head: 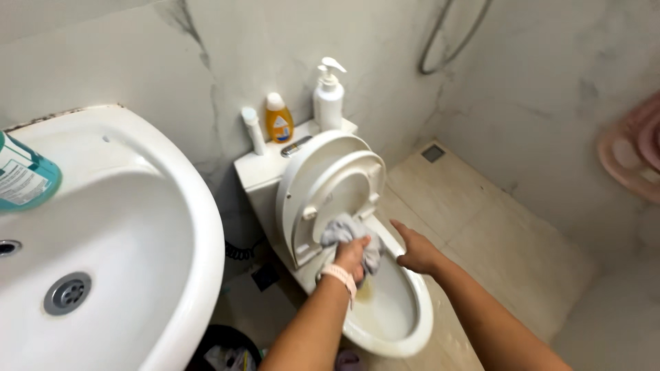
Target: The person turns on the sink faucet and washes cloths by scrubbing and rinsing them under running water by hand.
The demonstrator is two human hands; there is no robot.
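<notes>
The person leans over the toilet bowl [405,317], whose seat [338,196] and lid [302,165] are both tipped up against the cistern [256,170], which leaves the rim bare to reach. The left hand [352,255], a pale pink band at its wrist, is bunched tight around a grey cloth [344,230], pressing it at the back of the bowl just below the hinges. The right hand [416,251] lies flat and spread on the right side of the rim, holding nothing, seemingly as a brace. On the cistern stand a white pump bottle [328,96], a small orange bottle [279,120] and a slim white tube [251,129]. A white washbasin [192,206] fills the left, with a teal bottle [24,175] on its edge.
</notes>
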